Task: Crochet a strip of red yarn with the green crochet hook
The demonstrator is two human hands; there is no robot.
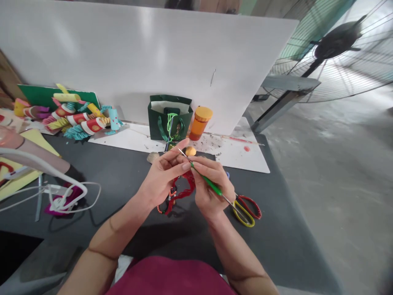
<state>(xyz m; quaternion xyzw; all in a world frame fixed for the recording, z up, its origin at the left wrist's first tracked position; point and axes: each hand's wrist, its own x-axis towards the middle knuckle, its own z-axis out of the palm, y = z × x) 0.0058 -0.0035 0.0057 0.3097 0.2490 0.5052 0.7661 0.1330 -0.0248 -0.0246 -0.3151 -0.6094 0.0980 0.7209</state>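
My right hand (213, 186) grips a crochet hook (211, 184) with a green handle and bare metal at both ends. One tip points up and left, past the fingers of my left hand (164, 172). My left thumb and fingers are pinched close to that tip. A red knitted or lacy strip (184, 194) hangs below both hands and seems to run up into the left fingers, which partly hide it. Orange and dark beads (172, 192) on a string lie beside the strip, partly covered by my left hand.
Scissors (245, 211) with red and yellow handles lie right of my right hand. Behind stand a green paper bag (168, 123) and an orange jar (200, 123). Paper crafts (82, 119), a hair dryer (37, 151) and cables are left. A fan (337, 41) stands right.
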